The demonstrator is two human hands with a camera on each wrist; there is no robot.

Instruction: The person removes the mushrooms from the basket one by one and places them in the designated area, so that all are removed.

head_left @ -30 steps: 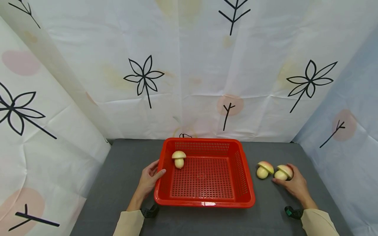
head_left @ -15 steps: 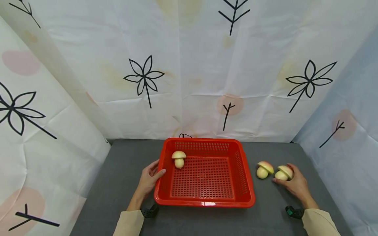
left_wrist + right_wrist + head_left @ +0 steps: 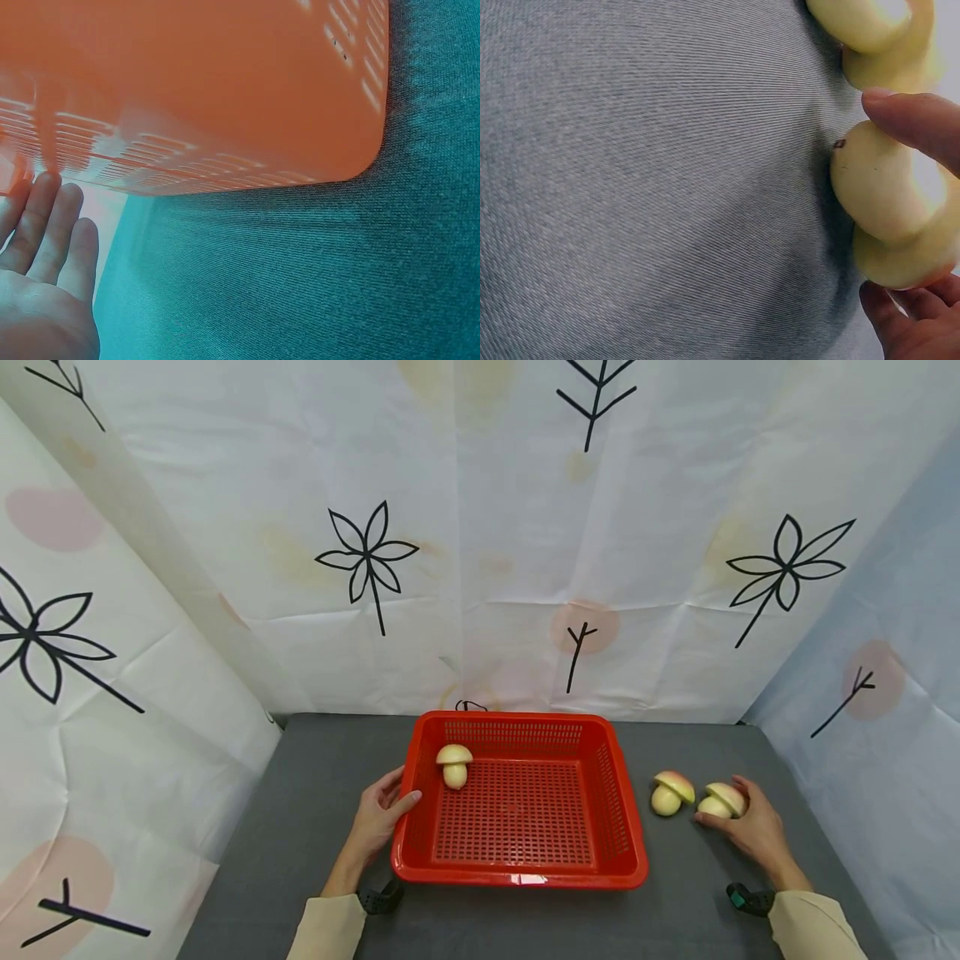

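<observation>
Right hand (image 3: 756, 831): fingers part-curled, pinching rightmost mushroom (image 3: 724, 797). Left hand (image 3: 377, 814): fingers gripping red basket (image 3: 517, 878). Apparently grasp step; lift needed next.

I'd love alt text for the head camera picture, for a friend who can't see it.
A person's right-hand grip pinches a mushroom-shaped object on a gray table, beside a matching one. The left-hand grip holds the left rim of a red basket containing a third mushroom shape. Plant-patterned fabric hangs behind.
</observation>
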